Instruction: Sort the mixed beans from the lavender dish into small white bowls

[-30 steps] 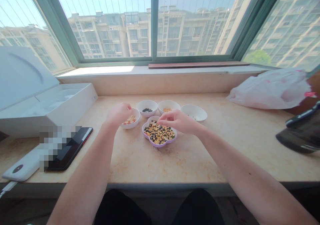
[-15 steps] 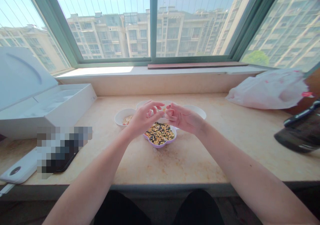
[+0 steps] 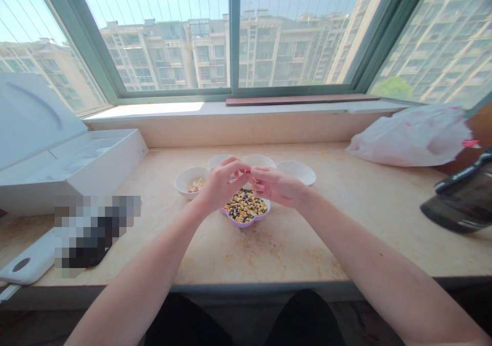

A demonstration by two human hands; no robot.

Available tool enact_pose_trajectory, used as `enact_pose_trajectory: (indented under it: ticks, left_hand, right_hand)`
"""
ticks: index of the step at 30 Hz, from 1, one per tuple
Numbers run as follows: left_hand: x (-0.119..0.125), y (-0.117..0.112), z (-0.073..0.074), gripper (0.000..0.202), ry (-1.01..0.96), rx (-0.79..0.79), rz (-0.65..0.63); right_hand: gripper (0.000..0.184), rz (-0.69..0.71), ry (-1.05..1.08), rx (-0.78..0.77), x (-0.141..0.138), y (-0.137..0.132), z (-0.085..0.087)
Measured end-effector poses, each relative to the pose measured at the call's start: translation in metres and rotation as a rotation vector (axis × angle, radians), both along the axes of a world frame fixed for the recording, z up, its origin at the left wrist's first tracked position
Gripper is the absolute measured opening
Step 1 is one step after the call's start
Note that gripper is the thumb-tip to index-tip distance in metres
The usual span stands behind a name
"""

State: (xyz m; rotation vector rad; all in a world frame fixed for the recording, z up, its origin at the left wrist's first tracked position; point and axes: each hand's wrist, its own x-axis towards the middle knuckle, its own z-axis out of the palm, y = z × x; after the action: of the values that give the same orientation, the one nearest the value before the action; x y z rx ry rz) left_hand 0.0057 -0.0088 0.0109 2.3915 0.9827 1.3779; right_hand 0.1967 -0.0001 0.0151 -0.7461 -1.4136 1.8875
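Box (image 3: pixel 111 169), white, lid (image 3: pixel 34 113) up, far L on worktop (image 3: pixel 253 259). Below it, white device (image 3: pixel 33 264) w/ cable (image 3: pixel 9 291), then dark flat obj. (image 3: pixel 90 246), mostly pixelated. Next, 1st white bowl (image 3: pixel 182 180) w/ pale & reddish bits (image 3: pixel 196 184) inside. 2nd white bowl (image 3: pixel 216 161) just behind to its R, partly hidden, contents n/v. L hand (image 3: pixel 219 184) in front of that one: fingers bent, fingertips meeting R hand's; can't tell if its grip pinches anything. Purple flower-shaped dish (image 3: pixel 244 224) mid-worktop, below both hands, full of mixed black & yellow beans (image 3: pixel 246 206); back edge hidden. 3rd white bowl (image 3: pixel 261 160) behind, contents covered by hands. R hand (image 3: pixel 279 186), from the R, fingers curled, thumb & forefinger tips together; can't tell whether that grip has anything either. 4th white bowl (image 3: pixel 296 171) just beyond R wrist. Far R: tied white plastic bag (image 3: pixel 411 138) at back, dark see-thru container (image 3: pixel 457 212) nearer, cut by frame edge.
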Motion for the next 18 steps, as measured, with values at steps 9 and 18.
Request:
enact_pose_trajectory:
  ticks: [9,18]
  left_hand:
    - [-0.016,0.018,0.002,0.016,0.110,-0.096,0.290]
    - [-0.030,0.042,-0.001,0.026,0.300,-0.161,0.528]
  right_hand:
    - [0.034,-0.346,-0.672,0.771,-0.011,-0.001,-0.014]
    - [0.019,0.185,-0.949,0.902,-0.015,-0.013,-0.009]
